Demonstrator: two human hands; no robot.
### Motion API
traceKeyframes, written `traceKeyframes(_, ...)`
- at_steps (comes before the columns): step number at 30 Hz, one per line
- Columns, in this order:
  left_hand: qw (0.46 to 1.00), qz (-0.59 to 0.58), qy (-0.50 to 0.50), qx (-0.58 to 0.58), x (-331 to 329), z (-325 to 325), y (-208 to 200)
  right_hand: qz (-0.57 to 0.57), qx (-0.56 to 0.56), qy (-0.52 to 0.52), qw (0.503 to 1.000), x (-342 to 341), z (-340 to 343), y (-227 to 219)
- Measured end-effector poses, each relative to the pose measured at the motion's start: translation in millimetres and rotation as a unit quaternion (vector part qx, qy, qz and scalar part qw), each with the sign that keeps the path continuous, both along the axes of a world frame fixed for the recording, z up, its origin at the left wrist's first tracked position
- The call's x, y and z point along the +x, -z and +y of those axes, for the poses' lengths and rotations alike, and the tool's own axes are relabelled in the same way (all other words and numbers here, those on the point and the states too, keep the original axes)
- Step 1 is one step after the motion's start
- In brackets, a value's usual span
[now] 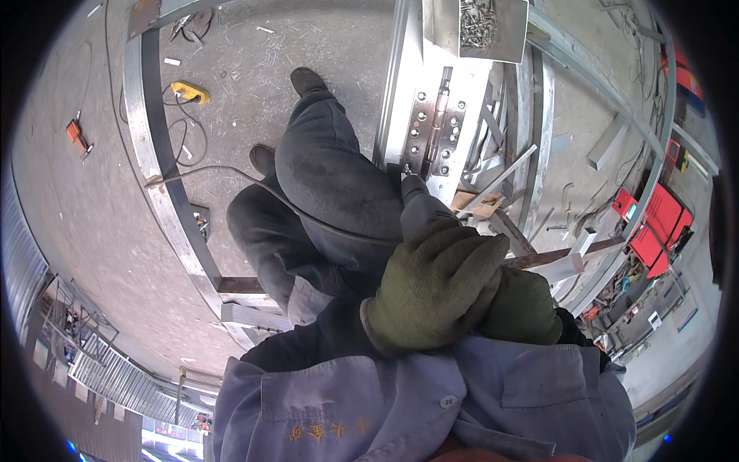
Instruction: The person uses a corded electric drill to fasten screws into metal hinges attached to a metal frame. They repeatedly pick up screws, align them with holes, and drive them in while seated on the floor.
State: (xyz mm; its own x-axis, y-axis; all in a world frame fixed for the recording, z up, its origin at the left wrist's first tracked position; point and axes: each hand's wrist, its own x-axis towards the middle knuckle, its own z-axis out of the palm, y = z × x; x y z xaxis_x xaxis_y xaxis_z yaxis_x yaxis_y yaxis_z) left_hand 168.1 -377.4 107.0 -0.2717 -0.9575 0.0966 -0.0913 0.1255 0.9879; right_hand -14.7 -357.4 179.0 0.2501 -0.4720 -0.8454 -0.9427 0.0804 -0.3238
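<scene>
Both my hands, in olive-green gloves, are closed round a grey power drill (422,209), whose rear is hidden under them. My left hand (431,289) lies over the top of its body. Behind it, my right hand (527,304) is partly covered, and its fingers are mostly hidden. The drill's nose points away from me, its tip at a screw (407,171) by the near left end of a long metal hinge (437,131). Several screw heads line both leaves of the hinge, which lies on a pale metal profile (392,100).
A metal tray (512,35) of loose screws rests on the profile's far end. Steel frame bars (146,123) stand on both sides. A cable (285,202) crosses my legs. On the floor lie a yellow tool (190,92) and an orange tool (77,137); a red case (663,229) is at right.
</scene>
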Motion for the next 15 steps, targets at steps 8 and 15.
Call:
traceKeyframes(8, 1.0, 0.002, -0.011, 0.006, 0.6, -3.2, -0.6, -0.005, -0.006, 0.005, 1.0, 12.6, -27.6, -13.2)
traceKeyframes(15, 0.998, 0.045, -0.042, 0.01, 17.3, 8.5, 12.9, -0.008, -0.085, -0.152, 0.985, 23.3, -35.7, -16.1)
